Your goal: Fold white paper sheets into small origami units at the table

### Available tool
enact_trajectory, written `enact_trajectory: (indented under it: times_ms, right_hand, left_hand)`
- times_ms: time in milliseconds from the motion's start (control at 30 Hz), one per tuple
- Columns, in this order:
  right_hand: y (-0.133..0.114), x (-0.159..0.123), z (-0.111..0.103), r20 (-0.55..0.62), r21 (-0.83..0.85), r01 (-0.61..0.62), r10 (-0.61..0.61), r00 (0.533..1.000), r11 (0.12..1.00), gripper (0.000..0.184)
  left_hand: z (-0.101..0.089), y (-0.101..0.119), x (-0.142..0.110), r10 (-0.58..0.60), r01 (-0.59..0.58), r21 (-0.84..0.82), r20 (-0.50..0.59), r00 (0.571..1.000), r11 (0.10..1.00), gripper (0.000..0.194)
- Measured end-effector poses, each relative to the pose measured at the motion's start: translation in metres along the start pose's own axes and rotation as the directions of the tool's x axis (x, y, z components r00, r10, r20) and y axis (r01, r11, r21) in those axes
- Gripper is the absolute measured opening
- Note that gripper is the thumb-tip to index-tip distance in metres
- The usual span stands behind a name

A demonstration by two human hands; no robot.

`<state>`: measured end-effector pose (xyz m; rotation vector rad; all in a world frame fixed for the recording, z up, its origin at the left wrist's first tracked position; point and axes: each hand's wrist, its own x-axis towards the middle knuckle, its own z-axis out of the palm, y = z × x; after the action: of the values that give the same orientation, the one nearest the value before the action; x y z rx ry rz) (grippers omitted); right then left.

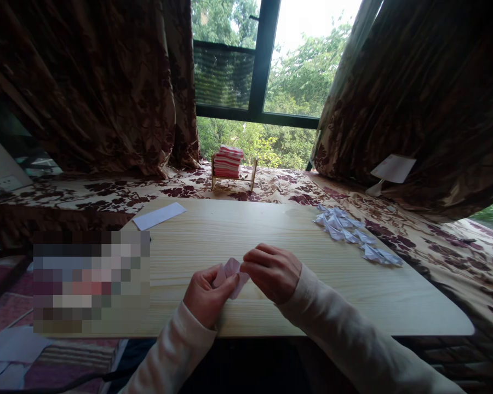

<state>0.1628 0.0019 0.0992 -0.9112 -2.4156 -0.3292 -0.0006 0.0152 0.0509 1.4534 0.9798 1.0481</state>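
Observation:
Between my two hands, above the front middle of the table, is a small piece of folded white paper point(231, 268). My left hand point(209, 293) grips it from the left, with the thumb pressed across its front. On the paper's right edge, the fingers of my right hand point(273, 271) are pinched together; the fingertips are partly hidden. Several folded white paper pieces point(339, 224) lie in a loose pile at the table's far right. A flat strip of white paper point(159, 216) rests near the far left corner.
The pale wooden table point(271, 230) stands against a ledge with floral cloth point(181, 189). On the ledge are a small rack point(253, 175) of striped folded cloths point(229, 161) and a white lamp point(393, 168). A blurred-out patch covers the table's left. White sheets point(14, 350) lie lower left.

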Motion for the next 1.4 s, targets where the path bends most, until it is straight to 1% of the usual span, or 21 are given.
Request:
enact_trajectory:
  times_ms: [200,333,500,667,767,833,867,933,967,1033,1100,1167,1233,1333,1400]
  right_hand:
    - [0.0,-0.002,0.003,-0.04,0.009,0.016,-0.015,0.999,1.0,0.029]
    - [-0.003,-0.001,0.004,-0.066,-0.002,0.027,-0.027,0.997,1.0,0.031]
    - [-0.004,0.003,0.001,-0.066,-0.02,0.051,-0.053,0.996,0.998,0.038]
    - [-0.006,0.003,0.0,-0.054,-0.044,0.057,-0.059,0.997,0.997,0.037]
    - [-0.007,0.001,0.002,-0.062,-0.021,0.029,-0.031,0.998,0.999,0.032]
    - [-0.007,-0.001,0.004,-0.083,0.063,-0.026,0.031,0.996,0.998,0.027]
    - [-0.007,-0.002,0.005,-0.096,0.133,-0.073,0.086,0.992,0.988,0.024]
    - [-0.006,-0.003,0.007,-0.123,0.311,-0.193,0.241,0.963,0.931,0.018]
    - [-0.005,-0.004,0.008,-0.129,0.398,-0.261,0.335,0.933,0.879,0.016]
    - [-0.005,-0.005,0.012,-0.107,0.528,-0.395,0.52,0.848,0.752,0.016]
    - [-0.005,-0.005,0.019,-0.043,0.6,-0.495,0.642,0.765,0.629,0.022]
    - [-0.006,-0.004,0.028,0.023,0.631,-0.551,0.697,0.717,0.546,0.026]
    - [-0.009,-0.004,0.038,0.057,0.659,-0.567,0.72,0.692,0.494,0.027]
    - [-0.012,-0.004,0.046,0.069,0.706,-0.55,0.731,0.679,0.445,0.025]
    - [-0.012,-0.005,0.046,0.06,0.715,-0.537,0.725,0.686,0.448,0.023]
  left_hand:
    - [-0.001,0.0,-0.001,0.001,-0.001,-0.039,0.01,1.0,0.999,0.023]
    - [-0.001,-0.001,-0.001,-0.003,0.002,-0.063,-0.007,1.0,0.998,0.026]
    - [-0.001,-0.002,-0.002,-0.012,0.01,-0.072,-0.037,0.999,0.997,0.03]
    - [0.0,0.001,-0.002,-0.007,0.003,-0.05,-0.069,0.998,0.999,0.027]
    - [0.0,0.004,-0.003,0.0,-0.004,-0.032,-0.097,0.995,0.999,0.025]
    - [0.001,0.006,-0.004,0.005,-0.007,-0.019,-0.122,0.992,1.0,0.024]
    - [0.001,0.006,-0.005,0.006,-0.008,-0.012,-0.137,0.991,1.0,0.024]
    - [0.003,0.007,-0.005,0.013,-0.012,0.003,-0.171,0.985,1.0,0.024]
    - [0.003,0.008,-0.006,0.018,-0.016,0.012,-0.187,0.982,1.0,0.024]
    - [0.004,0.009,-0.006,0.032,-0.025,0.033,-0.211,0.977,0.999,0.024]
    - [0.005,0.01,-0.006,0.046,-0.035,0.055,-0.219,0.975,0.998,0.024]
    - [0.005,0.011,-0.006,0.056,-0.041,0.073,-0.216,0.975,0.997,0.024]
    - [0.005,0.011,-0.006,0.06,-0.042,0.087,-0.211,0.976,0.995,0.024]
    - [0.004,0.01,-0.006,0.061,-0.042,0.095,-0.203,0.977,0.995,0.024]
    - [0.003,0.009,-0.006,0.059,-0.041,0.094,-0.192,0.98,0.995,0.023]
